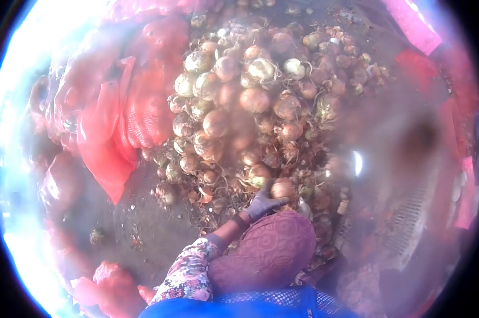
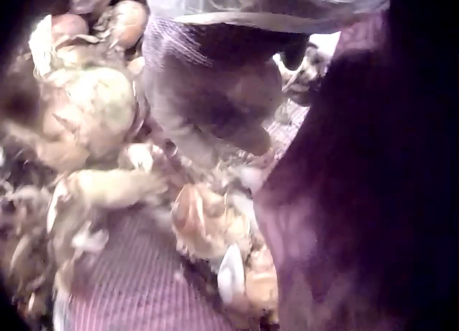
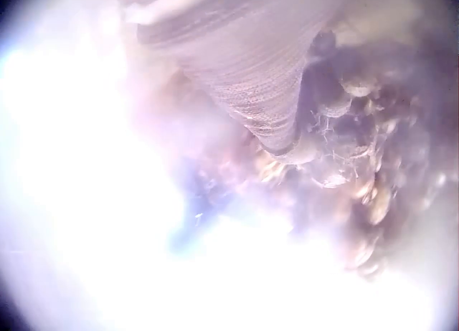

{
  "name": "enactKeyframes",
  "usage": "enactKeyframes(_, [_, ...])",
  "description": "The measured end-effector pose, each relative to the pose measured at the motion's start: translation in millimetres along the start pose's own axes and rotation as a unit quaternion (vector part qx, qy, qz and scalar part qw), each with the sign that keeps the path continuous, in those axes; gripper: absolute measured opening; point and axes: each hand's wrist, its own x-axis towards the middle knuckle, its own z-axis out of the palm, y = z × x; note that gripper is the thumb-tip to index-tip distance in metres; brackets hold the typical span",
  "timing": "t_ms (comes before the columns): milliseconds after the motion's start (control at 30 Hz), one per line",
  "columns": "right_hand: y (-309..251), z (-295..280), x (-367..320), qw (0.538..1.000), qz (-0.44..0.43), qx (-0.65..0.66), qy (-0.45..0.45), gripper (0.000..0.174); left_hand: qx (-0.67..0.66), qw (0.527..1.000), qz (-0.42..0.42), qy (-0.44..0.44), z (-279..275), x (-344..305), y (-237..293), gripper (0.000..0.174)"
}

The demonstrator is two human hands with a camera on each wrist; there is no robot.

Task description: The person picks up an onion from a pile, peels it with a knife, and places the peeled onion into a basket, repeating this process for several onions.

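Observation:
In the head view my left hand (image 1: 263,205), in a greyish glove, is at the near edge of the onion heap (image 1: 242,139). Its thumb and a finger lie on two sides of a brown onion (image 1: 283,190) and appear to grip it. The left wrist view has the gloved hand (image 2: 208,91) pointing down, its far fingers hidden; a pale onion (image 2: 97,109) lies beside it. My right hand does not show in the head view. Pale ribbed glove fabric of the right hand (image 3: 244,65) fills the top of the right wrist view, fingers unclear, above blurred onions (image 3: 344,141).
Red mesh sacks (image 1: 149,114) lie left of the heap, and a pale slatted crate (image 1: 406,222) stands at the right. A knee in purple patterned cloth (image 1: 274,246) is just below my left hand. Bare dark ground (image 1: 104,212) is at the lower left. Glare hides much.

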Motion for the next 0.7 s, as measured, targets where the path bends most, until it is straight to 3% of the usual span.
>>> enactKeyframes(67, [-15.8,-29.6,-28.8,0.997,-0.076,-0.03,0.015,0.038,0.01,0.993,0.059,-0.104,8.0,14.4,31.6,0.096])
enactKeyframes(100, [-28.0,-47.5,-42.3,0.99,-0.125,-0.056,0.034,0.04,0.053,0.982,0.136,-0.123,5.5,29.8,42.6,0.091])
enactKeyframes(133, [-40.0,-69.2,-54.8,0.973,-0.194,-0.107,0.062,0.042,0.064,0.988,0.103,-0.097,-1.0,42.0,60.8,0.082])
enactKeyframes(167, [-51.5,-91.8,-66.8,0.943,-0.268,-0.174,0.099,0.044,0.146,0.972,0.181,0.025,-2.2,48.9,90.9,0.071])
enactKeyframes(200, [-59.7,-113.3,-78.3,0.897,-0.335,-0.248,0.146,0.047,0.227,0.927,0.283,0.096,-11.3,67.9,117.1,0.07])
enactKeyframes(233, [-63.3,-135.0,-89.7,0.823,-0.41,-0.341,0.196,0.049,0.301,0.86,0.378,0.166,-23.2,90.8,145.1,0.069])
enactKeyframes(300, [-63.3,-158.8,-113.2,0.746,-0.463,-0.405,0.254,0.054,0.494,0.732,0.351,0.311,-35.3,99.3,218.5,0.054])
enactKeyframes(333, [-57.3,-163.3,-127.9,0.829,-0.385,-0.312,0.258,0.062,0.559,0.655,0.372,0.346,-47.4,114.7,234.3,0.054])
enactKeyframes(367, [-48.8,-177.6,-131.8,0.816,-0.4,-0.329,0.258,0.06,0.611,0.667,0.301,0.3,-60.1,141.9,248.4,0.053])
enactKeyframes(400, [-46.3,-180.6,-136.7,0.803,-0.413,-0.344,0.259,0.059,0.646,0.631,0.317,0.29,-69.9,158.4,255.1,0.049])
enactKeyframes(433, [-40.8,-180.6,-143.3,0.797,-0.393,-0.365,0.277,0.056,0.664,0.644,0.276,0.261,-75.5,170.2,252.8,0.047])
enactKeyframes(500, [-63.5,-106.4,-181.9,0.903,-0.193,-0.269,0.274,0.051,0.673,0.669,0.22,0.229,-79.7,176.5,263.5,0.046])
enactKeyframes(533, [-59.7,-101.2,-182.4,0.902,-0.176,-0.279,0.28,0.048,0.664,0.682,0.205,0.227,-86.3,187.6,261.5,0.047])
enactKeyframes(567, [-42.3,-109.3,-169.9,0.867,-0.258,-0.338,0.261,0.044,0.627,0.684,0.266,0.263,-86.3,184.4,258.2,0.051])
enactKeyframes(600, [-25.8,-115.5,-159.3,0.821,-0.337,-0.394,0.238,0.041,0.616,0.692,0.261,0.27,-85.1,182.5,256.0,0.052])
enactKeyframes(633, [-8.8,-123.3,-157.6,0.896,-0.284,-0.267,0.213,0.035,0.606,0.701,0.255,0.277,-84.1,179.8,253.4,0.053])
enactKeyframes(700, [-16.1,-89.9,-166.5,0.872,-0.328,-0.309,0.191,0.033,0.594,0.708,0.242,0.298,-70.4,161.8,260.6,0.054])
